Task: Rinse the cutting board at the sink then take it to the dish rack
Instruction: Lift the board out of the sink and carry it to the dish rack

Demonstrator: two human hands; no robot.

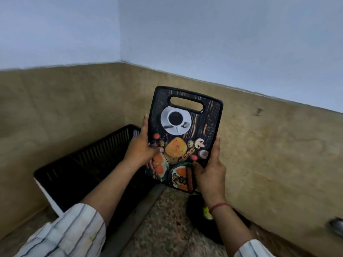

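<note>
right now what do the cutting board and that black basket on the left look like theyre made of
The cutting board looks like moulded plastic: a raised black rim, a smooth rounded handle slot and a glossy printed food photo on its face. The black basket also looks like plastic, matte, with thin, evenly moulded vertical slats in its walls. Neither can be confirmed from the look alone.
</note>
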